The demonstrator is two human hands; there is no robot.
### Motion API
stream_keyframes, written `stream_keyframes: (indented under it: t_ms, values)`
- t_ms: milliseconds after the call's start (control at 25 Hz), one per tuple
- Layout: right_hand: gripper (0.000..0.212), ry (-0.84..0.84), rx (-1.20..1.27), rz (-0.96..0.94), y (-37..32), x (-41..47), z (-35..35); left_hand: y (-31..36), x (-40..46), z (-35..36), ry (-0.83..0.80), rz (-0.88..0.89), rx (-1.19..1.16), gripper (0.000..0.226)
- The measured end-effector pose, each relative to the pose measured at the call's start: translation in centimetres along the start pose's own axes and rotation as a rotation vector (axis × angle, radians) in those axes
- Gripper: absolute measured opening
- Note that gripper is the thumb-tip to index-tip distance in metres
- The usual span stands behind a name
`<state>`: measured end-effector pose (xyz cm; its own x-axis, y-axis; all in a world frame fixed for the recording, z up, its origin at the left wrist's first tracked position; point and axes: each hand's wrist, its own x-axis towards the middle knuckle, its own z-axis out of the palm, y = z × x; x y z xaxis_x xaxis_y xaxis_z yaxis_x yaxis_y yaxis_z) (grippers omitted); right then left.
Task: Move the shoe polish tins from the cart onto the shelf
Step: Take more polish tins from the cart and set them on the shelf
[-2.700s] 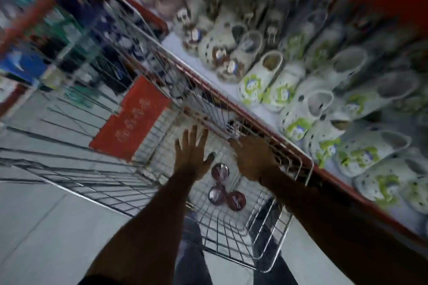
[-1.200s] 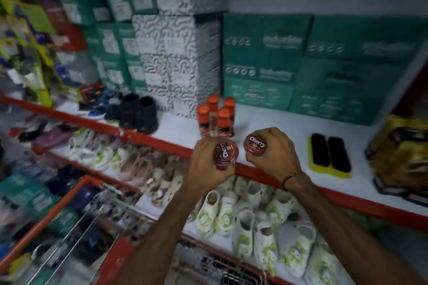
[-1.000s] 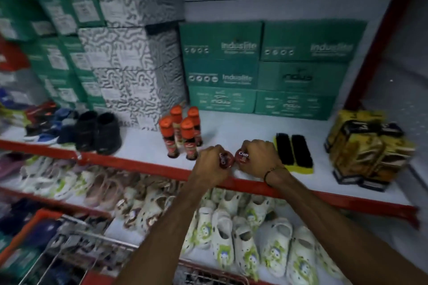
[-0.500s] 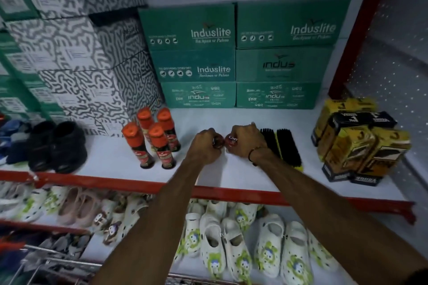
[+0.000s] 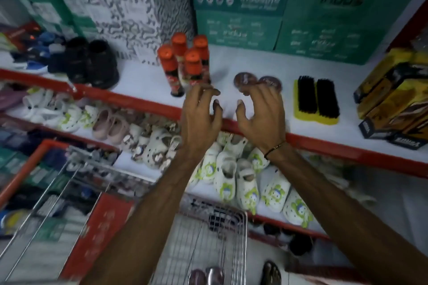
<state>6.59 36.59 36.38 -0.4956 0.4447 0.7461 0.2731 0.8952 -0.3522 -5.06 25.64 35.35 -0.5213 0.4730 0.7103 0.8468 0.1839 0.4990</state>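
Note:
Two round dark-red shoe polish tins lie flat side by side on the white shelf: the left tin and the right tin, which my fingers partly cover. My left hand and my right hand hover in front of them over the shelf's red edge, fingers spread, holding nothing. Down in the wire cart, two more tins show at the bottom of the frame.
Several orange-capped polish bottles stand left of the tins. Two black brushes on a yellow base lie to the right, then yellow and black boxes. Green shoe boxes are stacked behind. White clogs fill the lower shelf.
Both hands have let go of the two tins, which now rest on the shelf, and have pulled back toward me. The view has tilted down, so the cart shows again.

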Motion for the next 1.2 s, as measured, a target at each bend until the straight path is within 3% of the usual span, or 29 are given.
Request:
stream_keyframes:
  t_ms: [80,200,280,440,480,560,600,680,720,840,960,1080,1200]
  values:
    - [0.02,-0.043,0.055,-0.064,-2.5,-5.0,2.0,-2.6,-5.5,-2.1,0.034,-0.07,0.051,0.018]
    - [0.022,-0.348,0.144,-0.115,-4.9,-14.6,5.4,-7.5,-15.3,-3.8,-0.099,-0.234,0.136,0.02]
    - [0.031,-0.714,0.17,-0.077,-5.7,-21.9,8.2,-10.4,-22.9,-3.6,-0.36,-0.429,0.222,0.038]
    - [0.055,-1.533,-0.041,0.169,-4.5,-35.3,12.3,-13.2,-37.7,-1.8,-1.155,-0.864,0.323,0.076]
    - [0.059,-1.661,-0.11,0.181,-3.8,-39.1,13.2,-13.9,-41.7,-0.9,-1.297,-0.902,0.333,0.079]
    - [0.061,-1.795,-0.213,0.153,-3.1,-44.4,14.0,-13.4,-45.4,0.0,-1.424,-0.923,0.295,0.078]
    - [0.062,-1.817,-0.243,0.129,-3.0,-46.5,14.5,-13.3,-47.0,0.6,-1.438,-0.926,0.22,0.08]
    - [0.058,-1.675,-0.303,0.061,-3.0,-49.6,15.9,-13.7,-50.0,2.5,-1.439,-1.002,0.068,0.086]
    - [0.056,-1.605,-0.321,0.02,-2.9,-50.6,16.8,-14.1,-51.3,3.4,-1.429,-0.987,0.136,0.089]
    - [0.064,-1.72,-0.302,0.057,-2.8,-51.8,18.3,-15.1,-53.2,5.1,-1.415,-0.878,0.39,0.074]
    - [0.078,-1.715,-0.352,0.065,-2.2,-50.3,18.4,-15.3,-51.7,4.5,-1.42,-0.81,0.364,0.074]
    - [0.076,-1.632,-0.307,0.016,-2.9,-45.7,18.5,-16.6,-48.3,1.3,-1.272,-0.8,0.396,0.077]
    - [0.082,-1.426,-0.158,0.068,-5.9,-37.7,18.2,-17.8,-42.0,-4.2,-1.005,-0.946,0.349,0.065]
